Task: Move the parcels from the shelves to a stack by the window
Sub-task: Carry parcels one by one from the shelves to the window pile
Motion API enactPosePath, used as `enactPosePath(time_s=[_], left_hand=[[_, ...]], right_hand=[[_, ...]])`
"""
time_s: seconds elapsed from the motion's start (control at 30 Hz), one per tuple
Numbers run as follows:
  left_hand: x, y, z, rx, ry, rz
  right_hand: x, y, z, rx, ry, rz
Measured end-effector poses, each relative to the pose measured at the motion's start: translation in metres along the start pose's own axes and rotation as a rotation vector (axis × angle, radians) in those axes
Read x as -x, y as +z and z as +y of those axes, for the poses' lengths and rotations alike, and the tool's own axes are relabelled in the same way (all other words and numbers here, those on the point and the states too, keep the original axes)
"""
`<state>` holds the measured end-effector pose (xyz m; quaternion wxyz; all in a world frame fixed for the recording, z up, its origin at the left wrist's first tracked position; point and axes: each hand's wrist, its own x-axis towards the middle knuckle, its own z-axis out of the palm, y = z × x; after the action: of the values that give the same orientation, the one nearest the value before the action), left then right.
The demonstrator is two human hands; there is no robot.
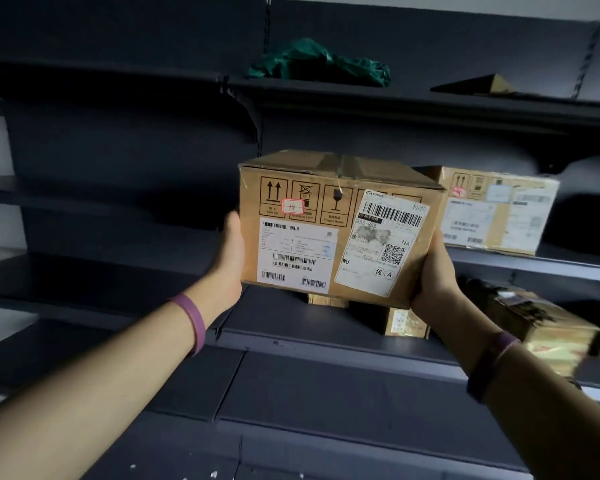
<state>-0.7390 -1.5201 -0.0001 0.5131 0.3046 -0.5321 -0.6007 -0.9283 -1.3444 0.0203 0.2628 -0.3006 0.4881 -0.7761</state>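
Head view: the left hand (230, 252) and right hand (434, 275) clamped the cardboard box (336, 230) between them at mid-frame, palms against its sides, fingers hidden behind it. The box was held in front of the dark shelves (326, 346). At the right a second box (492, 209) sat on a shelf, and a green bag (319, 62) lay at upper centre

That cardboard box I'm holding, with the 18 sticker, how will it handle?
Probably stiff: the cardboard box shows square edges between the left hand and right hand. Its wine-glass mark suggests fragile contents; up-arrows suggest keeping it upright.
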Motion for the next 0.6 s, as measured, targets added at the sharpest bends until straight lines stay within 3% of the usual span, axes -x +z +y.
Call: enactPosePath(time_s=[0.4,0.6], left_hand=[[0.098,0.052,0.028,-0.015,0.004,-0.129],[0.183,0.157,0.011,-0.032,-0.072,-0.367]], right_hand=[[0.094,-0.066,-0.055,-0.070,-0.071,0.151],[0.170,-0.175,-0.098,-0.072,-0.144,0.352]])
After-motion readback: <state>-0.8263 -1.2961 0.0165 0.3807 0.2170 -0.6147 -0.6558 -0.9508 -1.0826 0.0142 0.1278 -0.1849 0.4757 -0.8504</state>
